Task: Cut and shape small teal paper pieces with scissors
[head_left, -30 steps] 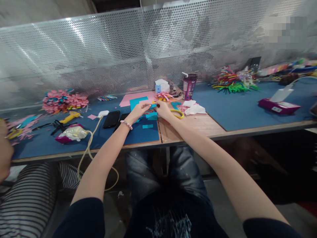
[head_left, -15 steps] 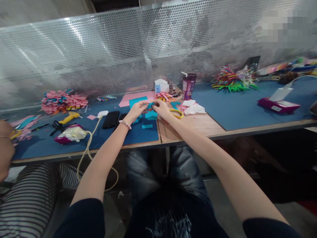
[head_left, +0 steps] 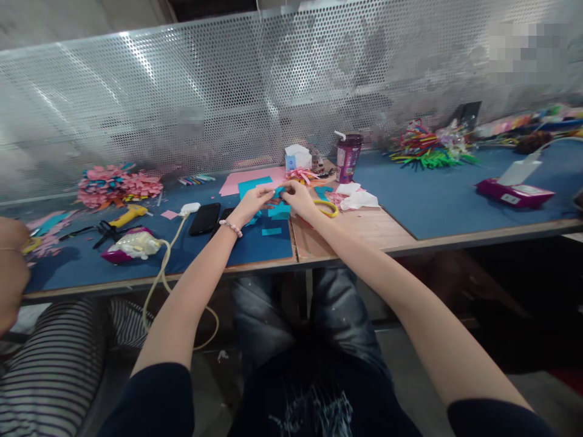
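Note:
My left hand (head_left: pixel 252 205), with a beaded bracelet at the wrist, pinches a small piece of blue paper (head_left: pixel 277 192) over the table. On the other side, the fingertips of my right hand (head_left: pixel 298 198) are closed on the same piece. The fingers partly hide it. Just below them lie a loose blue paper piece (head_left: pixel 279 211) and a small blue strip (head_left: pixel 272 231). Behind my left hand is a blue sheet (head_left: pixel 249 184) on top of pink paper (head_left: pixel 229 184). Yellow-handled scissors (head_left: pixel 328 209) rest beside my right wrist.
Two phones, one a black phone (head_left: pixel 204 219), lie left of my hands. Farther left are a yellow glue gun (head_left: pixel 130 215), a power strip (head_left: pixel 132 246) and pink paper flowers (head_left: pixel 107 187). A purple cup (head_left: pixel 348 159), tissue box (head_left: pixel 297 159) and crumpled tissues (head_left: pixel 359 199) stand right. Another person's arm (head_left: pixel 11 267) shows at left.
The fingers of both hands have shifted only slightly around the blue paper piece. Everything else on the table stays where it was.

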### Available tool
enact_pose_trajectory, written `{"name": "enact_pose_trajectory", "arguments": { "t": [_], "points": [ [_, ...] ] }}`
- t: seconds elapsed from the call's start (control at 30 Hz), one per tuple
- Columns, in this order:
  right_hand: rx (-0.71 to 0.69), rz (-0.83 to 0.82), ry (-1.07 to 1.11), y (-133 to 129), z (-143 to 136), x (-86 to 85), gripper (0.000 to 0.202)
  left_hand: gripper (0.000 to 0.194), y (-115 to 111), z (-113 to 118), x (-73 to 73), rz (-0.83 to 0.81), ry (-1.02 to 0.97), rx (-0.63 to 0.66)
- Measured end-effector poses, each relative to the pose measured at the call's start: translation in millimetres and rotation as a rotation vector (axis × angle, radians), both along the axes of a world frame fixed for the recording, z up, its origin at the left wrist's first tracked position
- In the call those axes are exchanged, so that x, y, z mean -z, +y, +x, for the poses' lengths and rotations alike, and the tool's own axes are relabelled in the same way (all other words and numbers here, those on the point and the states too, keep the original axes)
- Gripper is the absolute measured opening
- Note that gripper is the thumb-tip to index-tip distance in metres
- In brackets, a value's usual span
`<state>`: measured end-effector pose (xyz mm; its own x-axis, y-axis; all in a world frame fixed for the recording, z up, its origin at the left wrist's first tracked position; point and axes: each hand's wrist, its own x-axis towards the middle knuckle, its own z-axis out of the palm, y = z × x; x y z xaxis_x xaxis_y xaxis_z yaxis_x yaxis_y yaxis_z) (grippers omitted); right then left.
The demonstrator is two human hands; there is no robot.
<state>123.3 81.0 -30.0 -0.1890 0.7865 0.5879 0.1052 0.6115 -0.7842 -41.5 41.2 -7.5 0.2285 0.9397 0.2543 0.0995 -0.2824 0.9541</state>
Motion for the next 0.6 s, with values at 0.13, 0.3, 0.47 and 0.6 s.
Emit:
{"name": "enact_pose_trajectory", "arguments": {
  "t": [0.13,0.3,0.47,0.6],
  "points": [
    [0.011,0.014,0.046,-1.8,-0.8,-0.3,0.023,0.029,-0.1,-0.7,0.7,-0.01,-0.005,0.01],
    [0.026,0.051,0.091,-1.4,-0.7,-1.0,0.019,0.028,1.4,-1.9,1.4,-0.014,-0.037,0.021],
    [-0.032,0.062,0.045,-2.8,-0.4,-1.6,0.012,0.025,3.2,-2.5,1.1,-0.015,-0.063,0.005],
    [-0.032,0.061,0.023,-7.2,-1.9,-2.7,0.019,0.024,4.0,-1.9,0.9,-0.002,-0.069,-0.011]
  ]
}}
